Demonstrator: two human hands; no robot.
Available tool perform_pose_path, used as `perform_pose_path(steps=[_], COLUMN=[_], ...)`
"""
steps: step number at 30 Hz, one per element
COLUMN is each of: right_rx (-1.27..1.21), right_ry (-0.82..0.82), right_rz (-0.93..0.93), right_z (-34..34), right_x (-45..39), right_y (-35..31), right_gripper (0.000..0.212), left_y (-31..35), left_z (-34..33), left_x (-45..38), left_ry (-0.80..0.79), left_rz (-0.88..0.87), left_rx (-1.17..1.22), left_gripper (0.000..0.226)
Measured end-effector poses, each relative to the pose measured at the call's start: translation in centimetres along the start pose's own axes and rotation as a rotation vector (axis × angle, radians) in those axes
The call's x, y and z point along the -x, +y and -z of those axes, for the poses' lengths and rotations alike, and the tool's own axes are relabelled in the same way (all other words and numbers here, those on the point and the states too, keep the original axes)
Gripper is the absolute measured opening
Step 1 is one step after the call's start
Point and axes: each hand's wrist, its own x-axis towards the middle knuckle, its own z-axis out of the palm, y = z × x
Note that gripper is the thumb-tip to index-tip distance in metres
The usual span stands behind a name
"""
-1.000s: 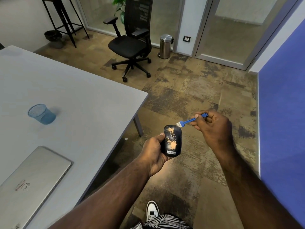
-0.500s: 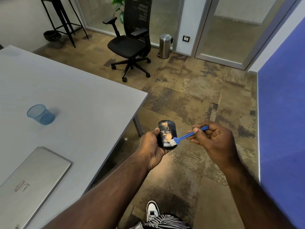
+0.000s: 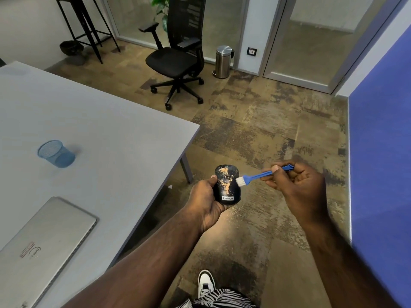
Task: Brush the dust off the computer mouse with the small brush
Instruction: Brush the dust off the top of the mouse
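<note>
A black computer mouse (image 3: 227, 185) with orange-tan dust streaked over its top and a white Lenovo label near its lower end is held upright over the floor. My left hand (image 3: 205, 200) grips it from the left side and underneath. My right hand (image 3: 297, 184) pinches the blue handle of a small brush (image 3: 258, 175). The white bristles rest at the mouse's upper right edge. Part of the handle is hidden inside my right fist.
A grey table (image 3: 100, 134) fills the left, carrying a blue mesh cup (image 3: 56, 153) and a closed silver laptop (image 3: 42, 245). A black office chair (image 3: 178, 58) and a steel bin (image 3: 223, 61) stand farther back. A blue wall panel (image 3: 380, 152) runs along the right.
The brush swept down across the lower part of the mouse, then came back up to its upper right edge. Less dust shows on the mouse than a second ago.
</note>
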Motion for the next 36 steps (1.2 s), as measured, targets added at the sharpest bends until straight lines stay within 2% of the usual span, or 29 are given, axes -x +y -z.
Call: perform_pose_path(steps=[3, 9, 14, 20, 25, 32, 36], right_rx=[0.034, -0.025, 0.02, 0.043, 0.04, 0.058, 0.039], right_ry=[-0.053, 0.06, -0.003, 0.108, -0.032, 0.092, -0.002], right_rz=[-0.008, -0.011, -0.015, -0.017, -0.02, -0.028, -0.045], right_z=[-0.3, -0.2, -1.0, -1.0, -1.3, -1.1, -1.1], right_x=[0.2, -0.5, -0.4, -1.3, -0.7, -1.5, -1.0], right_y=[0.5, 0.4, 0.7, 0.3, 0.1, 0.6, 0.4], right_gripper=[0.014, 0.013, 0.01, 0.009, 0.01, 0.009, 0.011], left_y=[0.1, -0.2, -0.3, -0.6, -0.5, -0.7, -0.6], left_z=[-0.1, 0.0, 0.0, 0.0, 0.0, -0.1, 0.0], left_x=[0.2, 0.0, -0.1, 0.0, -0.2, 0.1, -0.1], left_ry=[-0.009, 0.008, -0.001, -0.002, 0.001, -0.013, -0.032], left_rz=[0.001, 0.012, 0.014, 0.017, 0.008, 0.016, 0.007], left_rx=[-0.001, -0.016, -0.045, -0.049, -0.068, -0.053, -0.074], left_gripper=[0.036, 0.033, 0.036, 0.033, 0.035, 0.033, 0.036])
